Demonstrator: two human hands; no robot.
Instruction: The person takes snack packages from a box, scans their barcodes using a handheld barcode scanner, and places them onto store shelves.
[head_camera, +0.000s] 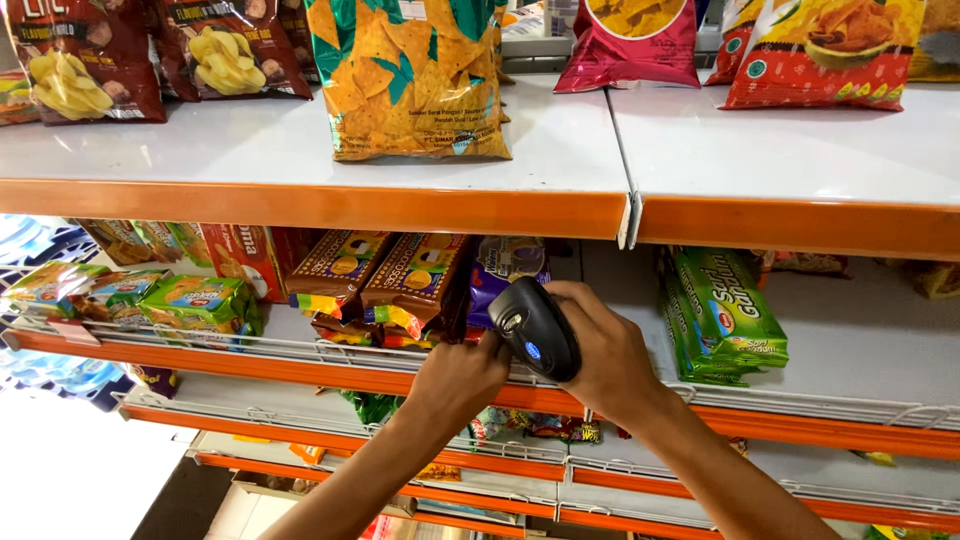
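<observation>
White shop shelves (560, 150) with orange edging. Right hand (610, 355) wrapped tight around a glossy black, rounded handheld scanner (535, 328), at centre frame; left hand (462, 375), at its 8 o'clock, pinches crinkly foil snack packets (415, 280).

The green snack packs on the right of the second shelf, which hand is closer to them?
Right. The right hand, holding the black scanner, is just left of the green snack packs; the left hand is farther left.
</observation>
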